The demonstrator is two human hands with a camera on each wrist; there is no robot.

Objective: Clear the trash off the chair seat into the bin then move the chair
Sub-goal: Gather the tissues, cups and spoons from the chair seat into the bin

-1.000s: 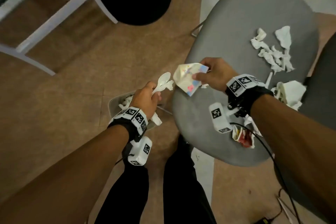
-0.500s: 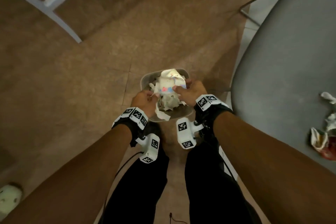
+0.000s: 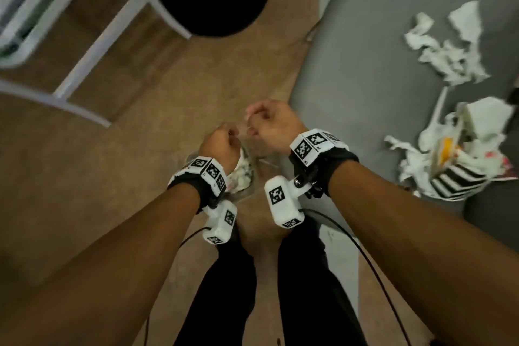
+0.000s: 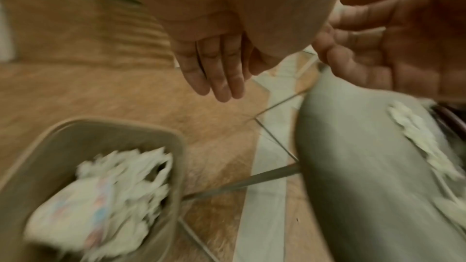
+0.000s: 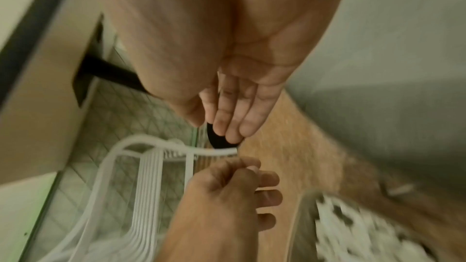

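The fingers (image 4: 221,79) of the left hand (image 3: 220,146) hang loosely, almost straight and close together, and they hold nothing. The fingers (image 5: 234,119) of the right hand (image 3: 271,123) are also relaxed and lightly bent, with nothing between them. Both hands are side by side above the bin (image 4: 151,132), which stands on the brown floor just beside the grey chair seat (image 3: 365,78). The bin is filled with crumpled white paper (image 4: 105,196). More trash (image 3: 449,146) lies on the chair seat, torn tissues (image 3: 449,48) and a striped wrapper (image 3: 457,180)
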